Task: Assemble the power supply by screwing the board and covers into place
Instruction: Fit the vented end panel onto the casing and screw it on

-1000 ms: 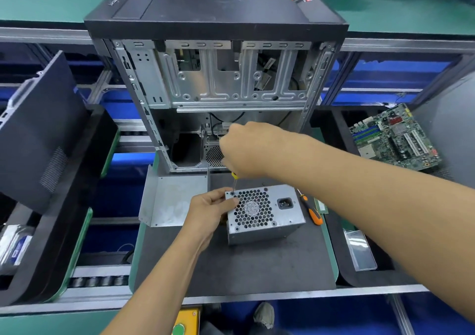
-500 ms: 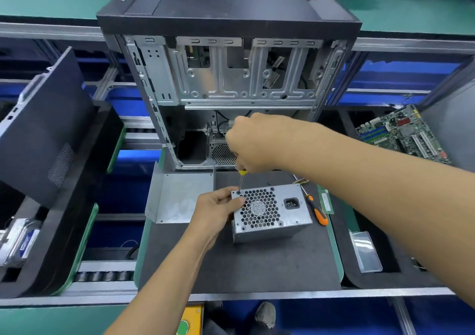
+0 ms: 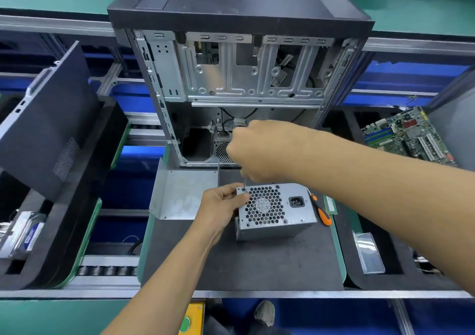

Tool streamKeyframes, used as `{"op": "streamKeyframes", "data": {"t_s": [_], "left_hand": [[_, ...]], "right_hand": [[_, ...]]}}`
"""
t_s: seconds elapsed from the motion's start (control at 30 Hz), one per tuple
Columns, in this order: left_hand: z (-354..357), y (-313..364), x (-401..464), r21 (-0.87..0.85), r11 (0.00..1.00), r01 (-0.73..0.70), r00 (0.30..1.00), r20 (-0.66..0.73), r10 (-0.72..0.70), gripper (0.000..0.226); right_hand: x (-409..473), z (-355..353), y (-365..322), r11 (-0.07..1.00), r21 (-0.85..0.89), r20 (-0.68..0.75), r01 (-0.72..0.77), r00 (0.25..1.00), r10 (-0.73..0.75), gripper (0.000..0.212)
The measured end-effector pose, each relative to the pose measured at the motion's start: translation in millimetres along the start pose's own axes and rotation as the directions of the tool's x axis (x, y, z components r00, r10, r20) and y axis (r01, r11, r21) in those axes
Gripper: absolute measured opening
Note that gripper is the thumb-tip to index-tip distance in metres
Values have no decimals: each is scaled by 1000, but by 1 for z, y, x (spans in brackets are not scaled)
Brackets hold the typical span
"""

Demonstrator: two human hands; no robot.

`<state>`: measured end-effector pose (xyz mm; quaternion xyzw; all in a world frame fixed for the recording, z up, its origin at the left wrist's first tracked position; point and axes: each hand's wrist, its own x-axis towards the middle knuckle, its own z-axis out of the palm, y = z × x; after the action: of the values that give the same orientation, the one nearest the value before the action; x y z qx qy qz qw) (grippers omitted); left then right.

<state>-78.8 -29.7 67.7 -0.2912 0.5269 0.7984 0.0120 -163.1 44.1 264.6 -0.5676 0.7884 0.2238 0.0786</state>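
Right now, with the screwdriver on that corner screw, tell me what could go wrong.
1. The screwdriver tip sits right beside the left hand fingers at the corner of the power supply; a slip could jab them.
2. Only that hand steadies the box on the mat, so pushing down might tilt or shift it.
3. The right hand hides the handle, so a slanted drive could go unnoticed.

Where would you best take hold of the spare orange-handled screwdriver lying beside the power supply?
Grip the orange-handled screwdriver by its handle, coming from above and from the right. It lies flat on the black mat with its tip pointing away, and the power supply crowds its left side, while the right side is open.
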Motion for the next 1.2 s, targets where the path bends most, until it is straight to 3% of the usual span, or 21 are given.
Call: {"op": "streamKeyframes", "data": {"t_s": [0.1,0.2,0.3,0.37,0.43,0.6,0.63,0.7,0.77,0.9,0.93,1.0,1.2], "left_hand": [[1,0,0,5,1000,-4,1000,-2,4,22],[2,1,-2,-26,1000,1,1000,-14,-1,17],[1,2,-1,-27,1000,1,1000,-5,-1,18],[1,1,0,-20,1000,0,1000,1,0,19],[2,1,-1,-28,1000,1,1000,-8,-2,18],[0,-1,-1,-39,999,15,1000,-13,-15,20],[0,-1,-1,-41,999,14,1000,-15,-15,19],[0,-1,-1,-40,999,8,1000,-16,-9,19],[0,0,0,-28,1000,3,1000,-12,-3,20],[-1,-1,-1,-29,1000,-2,1000,1,2,21],[-1,-2,-1,-28,1000,0,1000,3,0,21],[-1,-2,-1,-25,1000,0,1000,-2,0,20],[0,-3,-2,-41,999,10,1000,-9,-10,20]], "right_hand": [[14,6,-8,995,70,-47,-71,996,75,7],[23,3,-6,961,169,25,-219,976,218,14],[20,-2,1,961,204,127,-188,978,165,30],[15,-4,1,983,135,72,-121,991,112,26],[12,-3,-1,995,60,-23,-74,997,76,35],[20,7,-10,983,111,-66,-146,986,154,6],[23,8,-8,970,136,-26,-200,978,205,4],[25,5,0,936,206,89,-284,958,271,20],[20,0,7,932,246,201,-265,955,218,33],[8,0,6,986,122,35,-117,993,114,12],[7,0,5,990,82,-4,-112,994,113,12],[10,1,4,993,52,-21,-105,994,106,34],[15,16,11,925,223,-8,-308,948,318,18]]}}
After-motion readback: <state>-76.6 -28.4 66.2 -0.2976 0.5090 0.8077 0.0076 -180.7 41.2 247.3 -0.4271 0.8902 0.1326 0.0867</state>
